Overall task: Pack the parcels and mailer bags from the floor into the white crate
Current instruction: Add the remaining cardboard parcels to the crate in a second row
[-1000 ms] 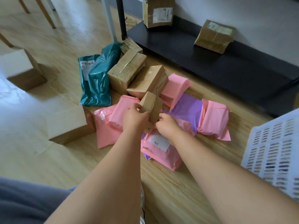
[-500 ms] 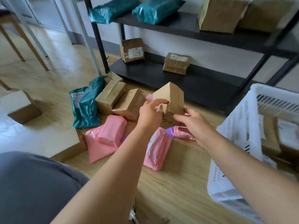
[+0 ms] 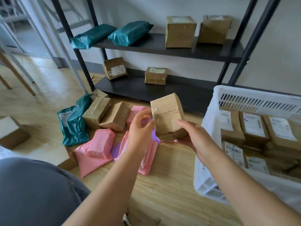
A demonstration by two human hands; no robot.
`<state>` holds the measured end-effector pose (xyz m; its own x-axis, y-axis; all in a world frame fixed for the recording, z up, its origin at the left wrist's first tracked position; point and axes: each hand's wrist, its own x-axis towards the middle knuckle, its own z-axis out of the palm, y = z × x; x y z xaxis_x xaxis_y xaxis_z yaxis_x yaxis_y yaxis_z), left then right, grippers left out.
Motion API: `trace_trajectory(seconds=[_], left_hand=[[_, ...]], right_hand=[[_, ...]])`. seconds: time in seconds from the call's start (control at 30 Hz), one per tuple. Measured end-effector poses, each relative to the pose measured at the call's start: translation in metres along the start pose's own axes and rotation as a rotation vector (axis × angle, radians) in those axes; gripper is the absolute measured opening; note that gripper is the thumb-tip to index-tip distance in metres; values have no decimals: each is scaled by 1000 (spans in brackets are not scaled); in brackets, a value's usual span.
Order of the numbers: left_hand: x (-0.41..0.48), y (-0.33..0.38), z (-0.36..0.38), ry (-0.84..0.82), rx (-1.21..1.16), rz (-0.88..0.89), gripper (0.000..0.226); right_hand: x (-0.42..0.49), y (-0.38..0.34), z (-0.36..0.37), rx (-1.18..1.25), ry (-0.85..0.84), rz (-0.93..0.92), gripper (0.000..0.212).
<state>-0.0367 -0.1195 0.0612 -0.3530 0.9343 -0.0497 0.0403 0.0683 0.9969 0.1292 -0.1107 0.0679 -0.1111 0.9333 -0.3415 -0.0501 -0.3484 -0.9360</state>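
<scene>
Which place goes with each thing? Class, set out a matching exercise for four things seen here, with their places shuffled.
Things:
1. taped brown box
2. pink mailer bag
3. labelled parcels
4. large brown boxes

Places:
a. inside the white crate
b. on the upper shelf
c. in the right hand
d. on the floor

Pairs: 1-c, 2-d, 3-a, 4-b

No wording can be read. White shipping labels (image 3: 233,150) with barcodes sit on the parcels (image 3: 254,128) in the white crate (image 3: 254,95) at right. Others are on the teal mailer bag (image 3: 76,126) at left and on a box (image 3: 114,68) on the lower shelf (image 3: 179,90), their print all too small and blurred.
</scene>
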Motion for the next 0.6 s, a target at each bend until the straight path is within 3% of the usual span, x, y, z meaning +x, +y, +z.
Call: trace_trajectory(seconds=[0.07, 0.17, 0.23, 0.37, 0.6], left_hand=[[0, -4, -2, 8, -14, -124, 25], [0, -11, -6, -146, 20, -283, 42], [-3, -11, -6, -240, -47, -337, 32], [-2, -3, 0, -286, -144, -298, 21], [-5, 14, 8, -241, -90, -131, 19]], right_hand=[[-2, 2, -5, 118, 17, 54, 32], [-3, 6, -11, 230, 8, 125, 32], [-3, 11, -13, 172, -15, 146, 34], [-4, 20, -14, -42, 47, 130, 33], [0, 13, -13, -306, 214, -145, 23]])
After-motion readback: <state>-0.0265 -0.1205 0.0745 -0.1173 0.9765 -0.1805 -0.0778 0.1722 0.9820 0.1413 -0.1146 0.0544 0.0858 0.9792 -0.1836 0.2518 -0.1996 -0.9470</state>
